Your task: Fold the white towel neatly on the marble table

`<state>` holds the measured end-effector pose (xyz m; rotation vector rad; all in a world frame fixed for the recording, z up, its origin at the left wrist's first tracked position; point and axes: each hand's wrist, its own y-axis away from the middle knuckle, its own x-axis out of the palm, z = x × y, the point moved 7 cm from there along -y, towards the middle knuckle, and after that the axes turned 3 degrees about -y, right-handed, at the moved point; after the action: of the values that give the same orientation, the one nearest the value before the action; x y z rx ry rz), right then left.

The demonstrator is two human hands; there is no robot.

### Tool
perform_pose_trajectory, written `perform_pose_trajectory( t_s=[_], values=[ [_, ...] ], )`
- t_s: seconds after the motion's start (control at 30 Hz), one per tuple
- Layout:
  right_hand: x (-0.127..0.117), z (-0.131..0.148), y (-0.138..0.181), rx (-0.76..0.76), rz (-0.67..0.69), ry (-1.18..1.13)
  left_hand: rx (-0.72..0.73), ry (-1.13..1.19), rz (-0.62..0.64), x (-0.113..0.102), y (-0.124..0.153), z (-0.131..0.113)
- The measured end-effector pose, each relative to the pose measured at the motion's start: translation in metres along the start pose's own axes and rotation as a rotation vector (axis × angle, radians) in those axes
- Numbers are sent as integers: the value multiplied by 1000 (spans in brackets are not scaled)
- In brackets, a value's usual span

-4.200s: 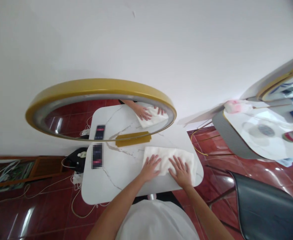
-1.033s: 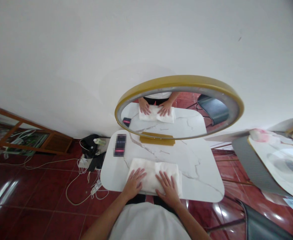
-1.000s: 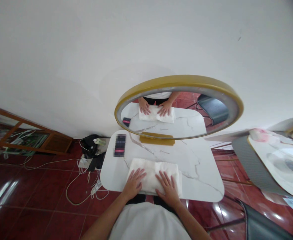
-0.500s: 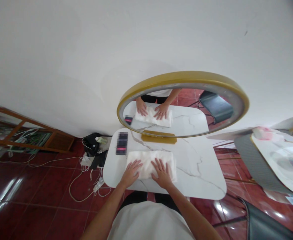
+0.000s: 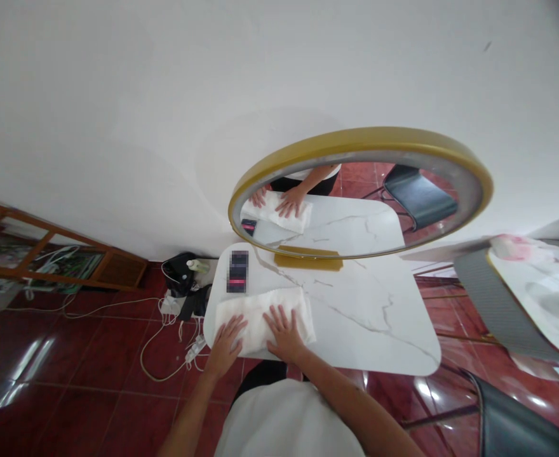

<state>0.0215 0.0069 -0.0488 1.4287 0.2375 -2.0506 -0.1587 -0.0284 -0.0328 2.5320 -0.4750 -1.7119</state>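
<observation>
"As I look down from the head camera, I see my left hand [image 5: 228, 339] on the cloth [image 5: 255, 317]. It lies over the left part, near the front edge."

"And how are the fingers?"

"They are stretched out, with small gaps between them, and they grip nothing. My right hand [image 5: 284, 333] is flat on the right part of the same cloth, its fingers spread more widely. How hard either palm presses, I cannot tell."

"Where exactly is the cloth?"

"It is on the front left part of the white table [image 5: 370, 317], well apart from the right end."

"What is around it?"

"Just behind its far edge I have a blurred dark item [image 5: 237, 271] with a pink stripe. Whether the two touch, I cannot say. Farther back is the mirror [image 5: 360, 193], above its gold base [image 5: 308, 259], and it reflects both hands on the cloth. On the floor to the left I notice a cable [image 5: 143, 365]; at the right, a dark chair [image 5: 522, 416]."
</observation>
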Motion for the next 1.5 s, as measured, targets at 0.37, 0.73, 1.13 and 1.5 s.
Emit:
perform_pose_trajectory(
  t_s=[0.37,0.73,1.13,1.5],
  values=[
    [-10,-3,6,-101,7,-87,-210,20,-93,11,-2,6],
    [-43,-106,91,-29,-133,-47,-37,70,56,47,-54,-105],
    [-49,-220,225,197,-222,28,344,119,333,97,-94,-260],
    [-76,-290,232,319,-239,41,396,96,331,121,-141,-314]
  ],
)
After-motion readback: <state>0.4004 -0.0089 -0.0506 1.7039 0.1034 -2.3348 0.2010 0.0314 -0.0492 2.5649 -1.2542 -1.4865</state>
